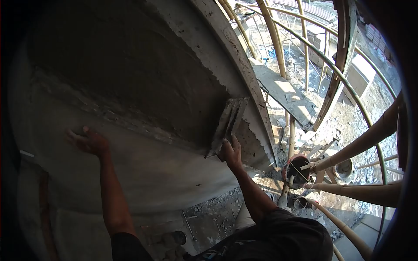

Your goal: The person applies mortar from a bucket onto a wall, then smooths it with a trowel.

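Observation:
My right hand [232,153] is wrapped round a plastering trowel [227,122], whose long blade lies against the wet dark plaster [143,69] near its ragged right edge. Mortar is smeared over the trowel. To the left, my left hand [90,142] is held up before the smooth grey wall [156,174], fingers apart and nothing in them. A rough ridge [109,114] of mortar runs between the dark plaster and the smooth wall below it. Past the plaster's edge, a paler bare strip [209,56] borders the curved rim.
Bamboo poles [374,135] cross the right side, some close to my right arm. A bucket [298,169] stands among them, with a second container [344,169] behind. A mortar-stained board [287,93] sits higher up. Rubble [222,209] covers the ground below.

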